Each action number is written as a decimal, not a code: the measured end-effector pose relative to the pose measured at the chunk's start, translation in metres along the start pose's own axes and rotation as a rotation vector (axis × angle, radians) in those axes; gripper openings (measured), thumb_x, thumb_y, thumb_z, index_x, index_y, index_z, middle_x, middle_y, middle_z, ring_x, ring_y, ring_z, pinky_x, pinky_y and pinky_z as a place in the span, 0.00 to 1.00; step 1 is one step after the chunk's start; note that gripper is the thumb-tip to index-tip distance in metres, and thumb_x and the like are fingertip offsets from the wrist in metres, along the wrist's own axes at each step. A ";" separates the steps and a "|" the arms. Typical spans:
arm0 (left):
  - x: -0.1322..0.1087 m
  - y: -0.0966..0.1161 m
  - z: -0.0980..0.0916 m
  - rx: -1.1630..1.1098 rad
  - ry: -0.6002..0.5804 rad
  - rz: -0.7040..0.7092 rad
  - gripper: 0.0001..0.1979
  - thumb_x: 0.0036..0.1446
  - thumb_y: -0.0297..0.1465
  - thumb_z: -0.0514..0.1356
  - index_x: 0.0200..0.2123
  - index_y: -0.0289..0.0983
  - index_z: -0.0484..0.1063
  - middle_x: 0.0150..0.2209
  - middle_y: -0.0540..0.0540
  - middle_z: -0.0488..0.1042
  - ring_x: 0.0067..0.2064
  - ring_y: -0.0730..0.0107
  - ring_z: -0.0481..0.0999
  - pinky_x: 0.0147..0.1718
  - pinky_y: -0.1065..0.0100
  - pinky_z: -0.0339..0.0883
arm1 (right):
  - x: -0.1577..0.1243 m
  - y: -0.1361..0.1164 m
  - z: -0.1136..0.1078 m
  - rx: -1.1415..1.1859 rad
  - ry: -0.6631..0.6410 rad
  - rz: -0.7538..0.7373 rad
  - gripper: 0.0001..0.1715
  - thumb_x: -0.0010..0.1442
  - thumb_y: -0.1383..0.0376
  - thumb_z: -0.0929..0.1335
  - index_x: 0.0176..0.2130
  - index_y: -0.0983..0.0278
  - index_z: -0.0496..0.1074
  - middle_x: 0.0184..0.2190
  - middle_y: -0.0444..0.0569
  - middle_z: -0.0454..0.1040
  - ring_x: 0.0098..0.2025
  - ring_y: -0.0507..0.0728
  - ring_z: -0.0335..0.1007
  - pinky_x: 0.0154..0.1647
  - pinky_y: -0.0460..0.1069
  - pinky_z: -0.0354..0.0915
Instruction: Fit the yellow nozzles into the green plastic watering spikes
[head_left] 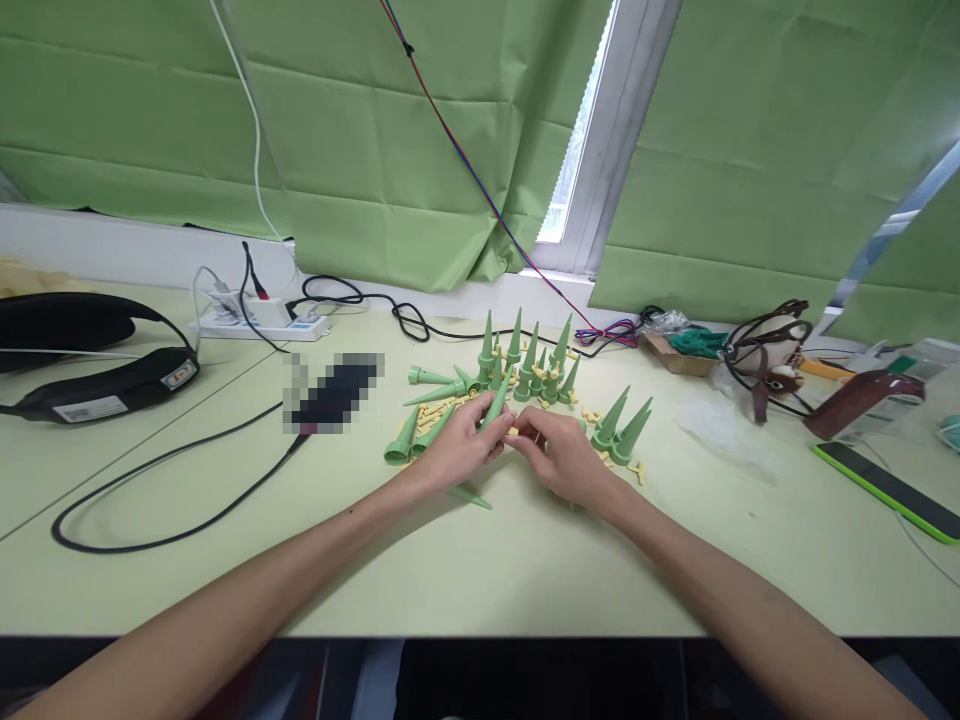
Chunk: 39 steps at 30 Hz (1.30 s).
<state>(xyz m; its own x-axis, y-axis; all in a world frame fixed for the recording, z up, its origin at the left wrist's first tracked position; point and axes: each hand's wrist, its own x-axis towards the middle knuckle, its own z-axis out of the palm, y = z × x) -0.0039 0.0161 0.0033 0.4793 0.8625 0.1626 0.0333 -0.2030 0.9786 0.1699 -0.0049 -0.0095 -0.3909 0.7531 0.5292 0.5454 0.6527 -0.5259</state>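
Note:
My left hand is closed round a green cone-shaped spike that points up and away. My right hand meets it fingertip to fingertip, pinching a small yellow piece at the spike's base. Behind the hands, several green spikes stand upright in a cluster. Others lie flat to the left, and three stand to the right. Small yellow pieces lie scattered among them. One green spike lies under my left wrist.
A power strip with plugs and black cables lies at the left, beside a black neckband device. A blurred dark object sits left of the spikes. At the right are a phone in a green case, a brown item and clutter.

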 end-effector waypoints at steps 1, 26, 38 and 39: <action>0.000 0.000 0.000 0.003 -0.003 -0.002 0.17 0.61 0.44 0.57 0.31 0.37 0.59 0.29 0.54 0.56 0.26 0.79 0.57 0.22 0.76 0.55 | 0.000 0.000 0.000 0.004 0.001 -0.003 0.07 0.66 0.66 0.63 0.33 0.62 0.64 0.28 0.45 0.71 0.27 0.52 0.63 0.30 0.47 0.58; 0.001 -0.003 -0.004 0.152 -0.023 0.048 0.14 0.63 0.42 0.55 0.33 0.37 0.61 0.27 0.54 0.58 0.25 0.78 0.60 0.23 0.74 0.53 | -0.002 0.002 0.000 -0.061 -0.014 -0.042 0.10 0.68 0.66 0.63 0.32 0.62 0.64 0.25 0.42 0.70 0.25 0.50 0.60 0.28 0.45 0.54; 0.000 0.000 -0.005 0.154 -0.042 0.054 0.14 0.63 0.42 0.54 0.33 0.38 0.61 0.28 0.54 0.57 0.25 0.78 0.59 0.23 0.73 0.53 | -0.002 0.004 -0.001 -0.090 -0.023 -0.066 0.10 0.68 0.66 0.62 0.33 0.63 0.66 0.25 0.44 0.70 0.25 0.51 0.61 0.28 0.46 0.54; 0.000 0.000 -0.005 0.161 -0.041 0.059 0.14 0.64 0.41 0.54 0.32 0.38 0.61 0.28 0.54 0.57 0.25 0.78 0.59 0.24 0.73 0.54 | -0.002 0.004 -0.001 -0.090 -0.023 -0.069 0.10 0.68 0.66 0.62 0.33 0.63 0.66 0.25 0.44 0.70 0.25 0.51 0.61 0.28 0.46 0.54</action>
<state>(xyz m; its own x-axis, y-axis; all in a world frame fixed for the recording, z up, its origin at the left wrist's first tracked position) -0.0080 0.0182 0.0043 0.5199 0.8279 0.2105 0.1423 -0.3269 0.9343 0.1732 -0.0040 -0.0120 -0.4464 0.7089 0.5461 0.5807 0.6938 -0.4260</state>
